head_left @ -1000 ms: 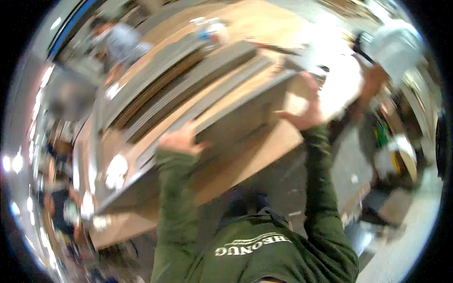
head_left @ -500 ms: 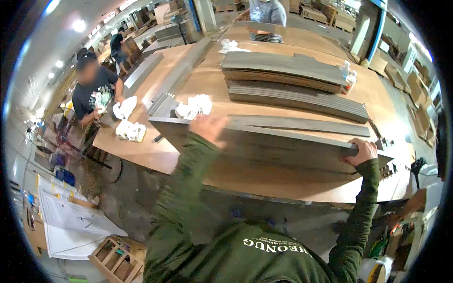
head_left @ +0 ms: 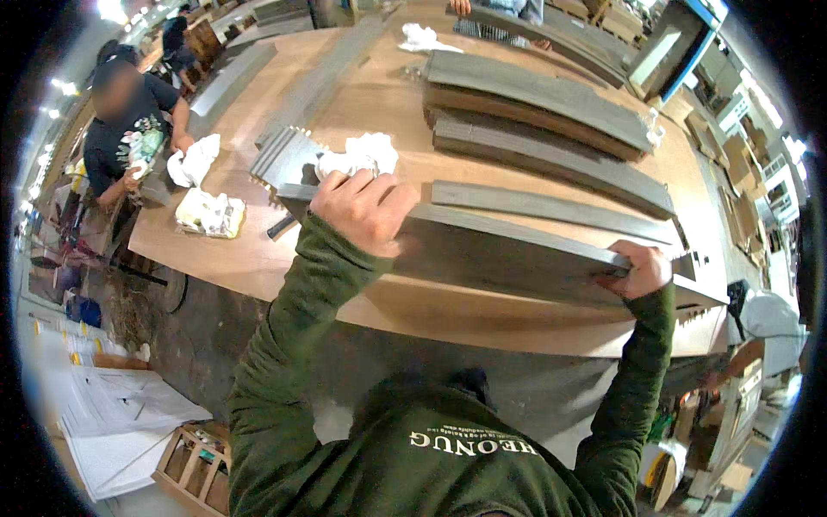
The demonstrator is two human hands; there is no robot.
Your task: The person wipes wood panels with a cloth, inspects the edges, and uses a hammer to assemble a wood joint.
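Observation:
A long grey board stands on its long edge, near the front of the wooden table, its broad face toward me. My left hand is closed over its top edge close to the left end, fingers on the far side. Toward the other end, my right hand grips the same top edge with the thumb on the near face. Just beyond my left hand lies a crumpled white cloth, beside a bundle of grey strips. A narrow grey board rests flat behind the held one.
Two stacks of grey boards, a taller one and a lower one, lie farther back. A co-worker handles a white cloth at the left. Another person holds a board across the table. A black-handled tool lies left.
My left hand has slid a little left along the board's top edge and is no longer blurred. The whole view has shifted. Across the table, the other person's board has tilted.

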